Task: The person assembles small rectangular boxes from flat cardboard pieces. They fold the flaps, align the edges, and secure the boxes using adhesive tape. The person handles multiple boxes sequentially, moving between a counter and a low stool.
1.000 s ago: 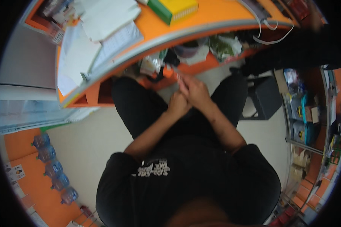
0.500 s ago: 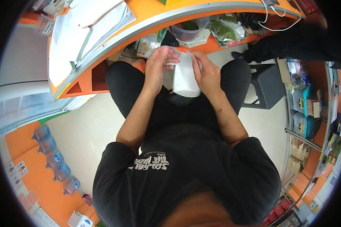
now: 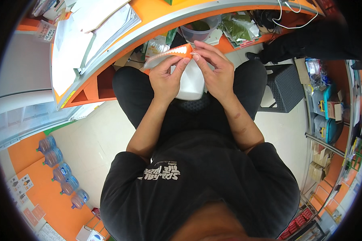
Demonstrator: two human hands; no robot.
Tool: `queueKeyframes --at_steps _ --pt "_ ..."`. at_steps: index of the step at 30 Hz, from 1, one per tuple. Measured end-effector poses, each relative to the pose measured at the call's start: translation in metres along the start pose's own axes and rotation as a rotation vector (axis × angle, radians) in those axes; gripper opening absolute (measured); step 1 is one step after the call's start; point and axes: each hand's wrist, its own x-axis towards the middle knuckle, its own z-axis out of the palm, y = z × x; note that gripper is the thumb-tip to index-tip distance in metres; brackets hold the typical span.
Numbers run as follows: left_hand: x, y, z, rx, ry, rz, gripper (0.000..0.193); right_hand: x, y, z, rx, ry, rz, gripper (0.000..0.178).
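Above my lap, both hands work on a folded piece of white paper (image 3: 191, 83) with an orange printed band carrying a row of white rounded shapes. My left hand (image 3: 167, 78) pinches the orange band between thumb and fingers at its lower edge. At the band's right end, my right hand (image 3: 217, 72) grips the paper's corner with thumb and forefinger, where a small pale tip sticks out; the other fingers are raised. The white part hangs down between my two hands, its lower edge rounded. Whether it is a sheet, a sleeve or a pouch I cannot tell.
Ahead curves an orange desk (image 3: 149, 25) with stacked papers (image 3: 104, 40) on it. Its lower shelf holds a clear plastic tub (image 3: 200, 30) and green packets (image 3: 239, 29). A dark woven stool (image 3: 285, 88) stands right, near another person's leg (image 3: 305, 48). Water bottles (image 3: 62, 172) line the left wall.
The paper has turned, so its orange band with white shapes now faces up. My left hand has moved from open fingers beside it to a pinch on the band; my right hand has shifted slightly left.
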Motion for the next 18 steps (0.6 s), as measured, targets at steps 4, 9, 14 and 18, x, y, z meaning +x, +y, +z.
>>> queueKeyframes --at_steps 4,9,14,18 --pt "0.005 0.011 -0.005 0.159 -0.019 0.052 0.021 0.005 -0.006 0.001 -0.037 -0.017 -0.032 0.015" --pt "0.003 0.01 -0.007 0.05 0.032 -0.026 0.019 0.007 -0.013 0.005 -0.105 -0.045 -0.09 0.015" --pt "0.004 -0.001 -0.01 0.006 0.02 -0.001 0.02 0.004 -0.011 0.005 -0.305 -0.089 -0.239 0.017" --pt "0.007 0.011 -0.014 -0.098 -0.027 -0.09 0.021 0.006 -0.013 -0.001 -0.001 -0.181 0.0 0.018"
